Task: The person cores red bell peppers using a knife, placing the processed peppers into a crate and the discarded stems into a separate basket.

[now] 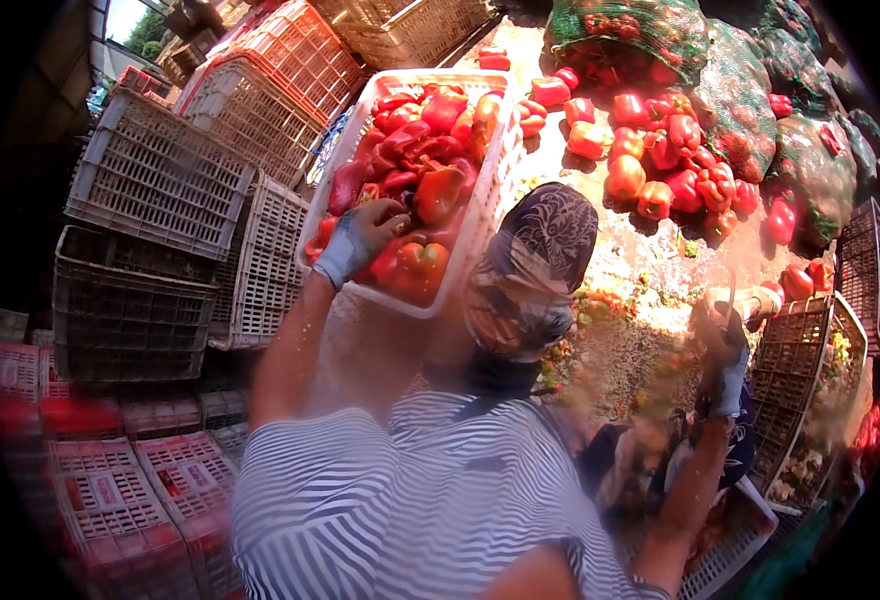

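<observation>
Scrap-strewn floor (665,262) lies centre right; my left hand (362,240), curled at upper-centre red peppers (438,193), apparently handling them, needs sure hold next; whether it or my right hand (726,345) grips, I cannot tell.

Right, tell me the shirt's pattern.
The shirt has dark and white stripes, shown in the head view.

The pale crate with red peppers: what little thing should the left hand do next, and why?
Perhaps the left hand should close around a red bell pepper close by: its fingers are bent just over the peppers inside the pale plastic crate, though I can't tell whether they hold one.
</observation>
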{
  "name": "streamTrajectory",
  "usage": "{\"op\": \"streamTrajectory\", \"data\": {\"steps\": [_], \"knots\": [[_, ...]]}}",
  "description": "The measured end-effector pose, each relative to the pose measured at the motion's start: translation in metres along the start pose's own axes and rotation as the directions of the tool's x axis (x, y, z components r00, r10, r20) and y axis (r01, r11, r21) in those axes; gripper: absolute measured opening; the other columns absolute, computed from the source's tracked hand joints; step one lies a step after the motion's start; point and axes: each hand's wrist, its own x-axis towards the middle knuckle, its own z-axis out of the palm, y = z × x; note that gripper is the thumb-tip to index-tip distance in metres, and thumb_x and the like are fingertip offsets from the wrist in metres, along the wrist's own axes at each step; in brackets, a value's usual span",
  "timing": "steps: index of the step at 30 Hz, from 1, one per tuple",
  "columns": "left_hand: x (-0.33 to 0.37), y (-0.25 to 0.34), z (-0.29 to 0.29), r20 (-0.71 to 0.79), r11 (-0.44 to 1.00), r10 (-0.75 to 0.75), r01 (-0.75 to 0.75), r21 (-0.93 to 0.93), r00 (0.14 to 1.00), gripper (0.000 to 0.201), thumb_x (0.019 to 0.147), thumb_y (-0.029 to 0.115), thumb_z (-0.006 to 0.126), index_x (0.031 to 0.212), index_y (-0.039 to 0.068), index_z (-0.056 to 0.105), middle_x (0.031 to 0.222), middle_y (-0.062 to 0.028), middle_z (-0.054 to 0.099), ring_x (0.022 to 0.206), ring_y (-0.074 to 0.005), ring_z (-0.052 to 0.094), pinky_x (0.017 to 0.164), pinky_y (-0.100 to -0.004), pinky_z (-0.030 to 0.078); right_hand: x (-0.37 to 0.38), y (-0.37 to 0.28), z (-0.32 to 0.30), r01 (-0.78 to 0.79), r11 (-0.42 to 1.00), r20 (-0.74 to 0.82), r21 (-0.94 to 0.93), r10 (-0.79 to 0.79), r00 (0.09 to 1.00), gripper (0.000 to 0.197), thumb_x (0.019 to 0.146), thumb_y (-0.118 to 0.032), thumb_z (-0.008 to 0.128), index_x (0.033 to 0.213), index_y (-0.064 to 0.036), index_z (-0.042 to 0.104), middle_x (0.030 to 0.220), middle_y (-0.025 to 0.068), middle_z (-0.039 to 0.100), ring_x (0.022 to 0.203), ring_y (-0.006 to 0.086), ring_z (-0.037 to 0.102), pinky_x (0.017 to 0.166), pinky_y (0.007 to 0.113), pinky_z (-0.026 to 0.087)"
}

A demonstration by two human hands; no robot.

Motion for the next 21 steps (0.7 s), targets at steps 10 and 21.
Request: {"op": "streamTrajectory", "data": {"steps": [10, 21], "knots": [[-0.055, 0.003, 0.105, -0.195, 0.877, -0.325, 0.372, 0.304, 0.925, 0.103, 0.074, 0.052, 0.077, 0.152, 0.012, 0.024, 0.138, -0.0226, 0.051, 0.124, -0.0400, 0.052, 0.100, -0.0438, 0.045, 0.007, 0.027, 0.027, 0.148, 0.937, 0.153, -0.316, -0.103, 0.983, 0.040, 0.088, -0.021, 0.063, 0.123, -0.0033, 0.057, 0.067, -0.0013, 0.049, 0.058, 0.0053, 0.041, 0.052, 0.025, 0.032], [-0.027, -0.003, 0.110, -0.331, 0.926, -0.323, 0.368, 0.081, 0.886, 0.096, 0.067, 0.041, 0.080, 0.146, 0.010, 0.037, 0.126, -0.0239, 0.058, 0.114, -0.0387, 0.059, 0.096, -0.0430, 0.048, -0.008, 0.002, 0.035, 0.230, 0.927, 0.106, -0.295, -0.208, 0.972, 0.041, 0.086, -0.021, 0.064, 0.122, -0.0028, 0.058, 0.072, 0.0045, 0.057, 0.060, 0.0080, 0.048, 0.055, 0.028, 0.040]]}}
